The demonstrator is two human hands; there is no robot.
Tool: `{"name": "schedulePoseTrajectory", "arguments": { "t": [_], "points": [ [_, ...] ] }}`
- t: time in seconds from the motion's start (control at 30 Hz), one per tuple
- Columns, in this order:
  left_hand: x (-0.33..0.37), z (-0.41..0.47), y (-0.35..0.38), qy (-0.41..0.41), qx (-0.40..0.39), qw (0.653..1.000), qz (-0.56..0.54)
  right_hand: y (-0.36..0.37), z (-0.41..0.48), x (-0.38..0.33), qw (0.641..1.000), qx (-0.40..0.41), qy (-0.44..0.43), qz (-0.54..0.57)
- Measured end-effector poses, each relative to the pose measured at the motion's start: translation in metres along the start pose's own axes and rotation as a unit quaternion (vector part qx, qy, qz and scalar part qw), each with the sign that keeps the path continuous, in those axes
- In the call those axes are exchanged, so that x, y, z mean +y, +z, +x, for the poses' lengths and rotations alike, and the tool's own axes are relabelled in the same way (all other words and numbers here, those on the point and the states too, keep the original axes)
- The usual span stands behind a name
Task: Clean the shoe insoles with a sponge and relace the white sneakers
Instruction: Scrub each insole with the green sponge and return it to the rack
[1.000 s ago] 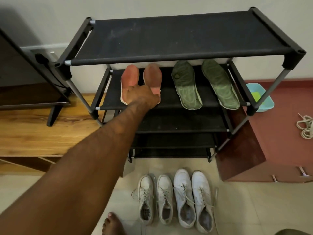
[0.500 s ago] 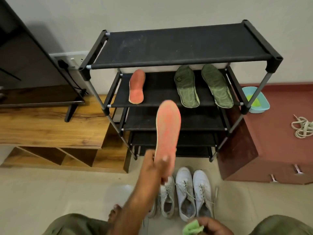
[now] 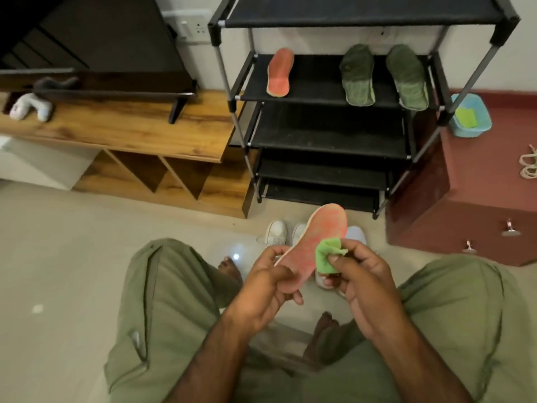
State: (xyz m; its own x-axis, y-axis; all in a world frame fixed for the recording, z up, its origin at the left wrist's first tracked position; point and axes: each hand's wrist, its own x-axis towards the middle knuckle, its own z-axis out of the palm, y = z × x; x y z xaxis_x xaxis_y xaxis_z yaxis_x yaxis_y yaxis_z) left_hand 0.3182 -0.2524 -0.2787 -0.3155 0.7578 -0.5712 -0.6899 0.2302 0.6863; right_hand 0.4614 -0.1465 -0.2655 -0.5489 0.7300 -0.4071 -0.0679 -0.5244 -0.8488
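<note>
Far left there's a low wooden bench (image 3: 130,132) with some white gadget (image 3: 29,107) lying on it; it's too blurry to tell what it is. Moving toward the middle, the left hand (image 3: 261,289) grips the heel end of an orange insole (image 3: 319,237), thumb on top and fingers curled under, holding it up over the lap with the toe pointing away. Behind it on the floor, the white sneakers (image 3: 276,232) peek out, mostly hidden by the insole. Up on the black shoe rack (image 3: 319,132), second shelf, lies the matching orange insole (image 3: 279,73). A green sponge (image 3: 327,254) sits against the held insole's right edge, scrunched up and pinched between the thumb and fingertips of the right hand (image 3: 360,274). Further right on that same shelf are two green insoles (image 3: 357,77) side by side. Past the rack, a blue tub (image 3: 472,128) with something green in it sits on a reddish cabinet (image 3: 479,184), and a bundle of laces (image 3: 529,167) lies at the far right edge.
</note>
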Motion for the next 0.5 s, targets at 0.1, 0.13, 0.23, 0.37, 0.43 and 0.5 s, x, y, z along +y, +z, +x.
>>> {"name": "schedulePoseTrajectory", "arguments": {
  "t": [0.1, 0.13, 0.23, 0.37, 0.43, 0.5],
  "points": [
    [-0.001, -0.012, -0.005, 0.004, 0.000, 0.999, -0.049, 0.006, -0.007, 0.005, 0.999, 0.016, 0.004, -0.035],
    [-0.001, -0.015, -0.007, 0.004, -0.006, 0.998, -0.059, 0.008, -0.010, 0.005, 0.998, 0.021, -0.002, -0.052],
    [0.001, -0.020, -0.009, 0.002, -0.019, 0.996, -0.088, 0.011, -0.016, 0.002, 0.995, 0.015, -0.033, -0.093],
    [0.006, -0.026, -0.006, 0.002, -0.033, 0.989, -0.144, 0.012, -0.024, 0.003, 0.986, -0.005, -0.053, -0.158],
    [0.008, -0.026, -0.005, 0.006, -0.046, 0.986, -0.161, 0.014, -0.027, 0.005, 0.979, -0.002, -0.084, -0.185],
    [0.007, -0.026, -0.006, -0.003, -0.062, 0.982, -0.181, 0.017, -0.029, 0.008, 0.964, 0.014, -0.127, -0.232]
  ]
}}
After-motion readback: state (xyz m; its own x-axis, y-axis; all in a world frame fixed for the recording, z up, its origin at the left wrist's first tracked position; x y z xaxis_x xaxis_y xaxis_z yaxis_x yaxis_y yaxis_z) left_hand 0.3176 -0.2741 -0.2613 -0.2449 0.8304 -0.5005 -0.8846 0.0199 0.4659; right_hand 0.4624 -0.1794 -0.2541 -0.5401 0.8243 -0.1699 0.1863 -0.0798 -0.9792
